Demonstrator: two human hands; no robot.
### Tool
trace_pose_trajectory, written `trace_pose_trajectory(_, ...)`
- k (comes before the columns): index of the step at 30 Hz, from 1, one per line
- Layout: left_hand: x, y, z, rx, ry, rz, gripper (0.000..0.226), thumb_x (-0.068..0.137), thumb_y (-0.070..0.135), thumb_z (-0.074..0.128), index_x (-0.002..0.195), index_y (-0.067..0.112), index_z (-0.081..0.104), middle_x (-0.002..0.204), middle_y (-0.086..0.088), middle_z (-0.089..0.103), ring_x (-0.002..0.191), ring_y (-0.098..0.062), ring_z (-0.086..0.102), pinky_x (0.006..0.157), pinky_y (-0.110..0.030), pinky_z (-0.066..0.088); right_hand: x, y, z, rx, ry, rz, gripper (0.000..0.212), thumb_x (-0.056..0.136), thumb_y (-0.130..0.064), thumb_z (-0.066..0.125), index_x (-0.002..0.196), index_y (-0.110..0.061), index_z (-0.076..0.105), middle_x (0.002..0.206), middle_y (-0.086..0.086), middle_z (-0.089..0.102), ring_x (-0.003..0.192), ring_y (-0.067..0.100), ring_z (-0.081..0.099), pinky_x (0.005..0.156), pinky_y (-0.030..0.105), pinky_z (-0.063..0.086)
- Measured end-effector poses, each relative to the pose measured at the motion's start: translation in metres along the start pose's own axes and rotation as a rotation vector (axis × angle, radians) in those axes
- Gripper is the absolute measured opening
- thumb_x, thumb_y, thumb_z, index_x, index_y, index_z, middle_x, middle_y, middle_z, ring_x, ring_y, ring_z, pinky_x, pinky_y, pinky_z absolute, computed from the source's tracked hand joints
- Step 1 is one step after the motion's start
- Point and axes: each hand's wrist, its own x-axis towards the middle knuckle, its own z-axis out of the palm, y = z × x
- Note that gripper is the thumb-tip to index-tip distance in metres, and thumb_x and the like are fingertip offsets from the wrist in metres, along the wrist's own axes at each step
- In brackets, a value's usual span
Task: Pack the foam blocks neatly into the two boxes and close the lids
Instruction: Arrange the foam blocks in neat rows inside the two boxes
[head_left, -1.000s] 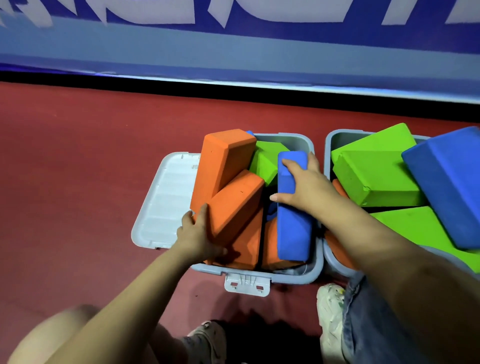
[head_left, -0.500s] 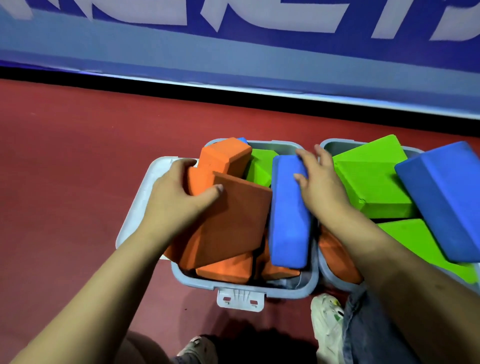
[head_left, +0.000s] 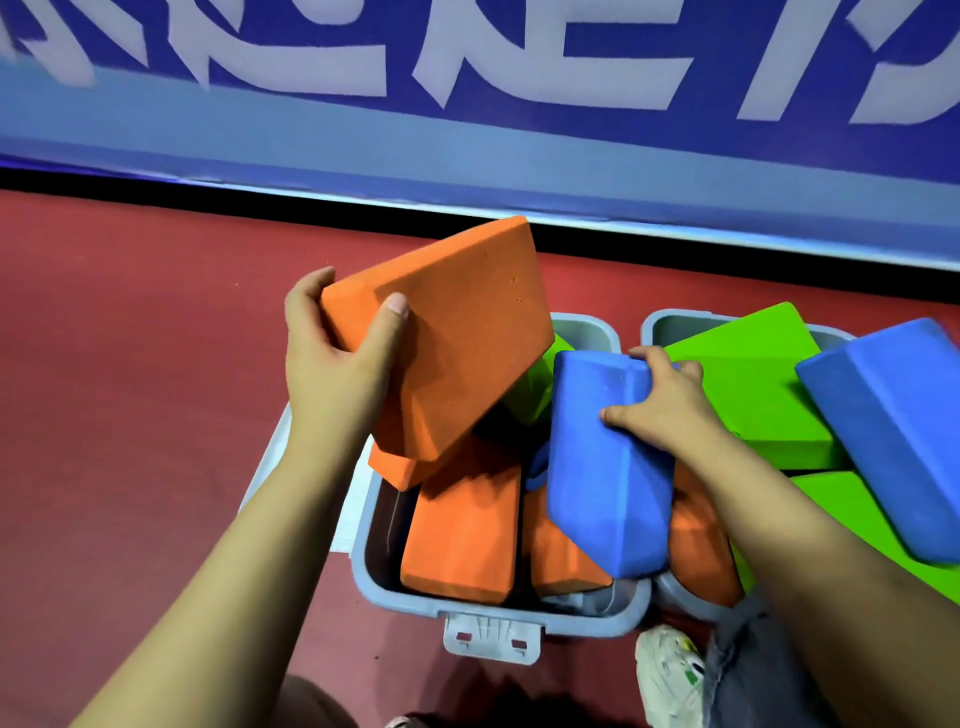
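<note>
Red floor below a blue banner carries two grey boxes side by side. Left hand (head_left: 337, 358) grips an orange block (head_left: 447, 332) lifted above the left box (head_left: 498, 618), long axis slanting toward the open slot beneath; right hand (head_left: 660, 405) clutches a blue block (head_left: 602, 467) tilted on that box's right edge.

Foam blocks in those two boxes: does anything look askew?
Yes. In the right box, a blue block and green block lie tilted and overhang the rim, too high for a lid to close.

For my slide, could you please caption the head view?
Left hand lifts an orange block while right hand grips a blue block over the left box.
</note>
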Motion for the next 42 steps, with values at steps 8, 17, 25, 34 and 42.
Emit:
trace_pose_trajectory(8,0.009,-0.004,-0.026,0.234,-0.327,0.081,0.063,0.064,0.057,0.064,0.124,0.045,0.049,0.111,0.024,0.053,0.095,0.005,0.052,0.075,-0.014,0.038,-0.003,-0.002,-0.047,0.322,0.483,-0.192,0.071,0.068,-0.021,0.082,0.131,-0.019,0.048,0.131,0.018,0.038,0.121,0.023,0.039,0.101,0.013,0.026)
trace_pose_trajectory(17,-0.005,-0.042,0.005,0.513,-0.661,0.057,0.089,0.055,0.069,0.069,0.134,0.038,0.044,0.13,0.009,0.054,0.121,-0.013,0.048,0.096,-0.029,0.041,-0.017,-0.033,-0.024,0.259,0.581,-0.657,0.06,0.067,-0.02,0.08,0.119,-0.015,0.051,0.13,0.026,0.038,0.125,0.027,0.035,0.11,0.011,0.02)
trace_pose_trajectory(25,-0.01,-0.049,0.036,0.565,-0.84,0.153,0.106,0.065,0.04,0.084,0.15,0.03,0.021,0.145,-0.001,0.04,0.131,-0.023,0.031,0.107,-0.028,0.029,0.025,-0.048,-0.002,0.249,0.531,-0.694,0.058,0.072,-0.037,0.071,0.119,-0.022,0.041,0.139,0.027,0.03,0.133,0.042,0.032,0.11,0.048,0.031)
trace_pose_trajectory(34,-0.016,-0.06,0.06,0.633,-0.868,0.183,0.105,0.07,0.049,0.078,0.151,0.019,0.019,0.143,-0.004,0.036,0.135,-0.02,0.03,0.109,-0.022,0.023,0.02,0.013,0.069,-0.074,0.099,-0.544,0.041,0.07,-0.035,0.081,0.095,-0.013,0.058,0.127,0.024,0.04,0.118,0.047,0.045,0.093,0.054,0.046)
trace_pose_trajectory(42,-0.017,-0.072,0.047,0.923,-0.952,0.137,0.135,0.064,0.047,0.082,0.133,0.054,-0.033,0.145,-0.006,0.024,0.131,-0.031,0.033,0.103,-0.051,0.037,0.006,-0.022,0.042,-0.244,-0.108,-0.447,0.055,0.082,-0.011,0.058,0.134,-0.026,0.046,0.145,0.014,0.025,0.13,0.037,0.037,0.105,0.048,0.035)
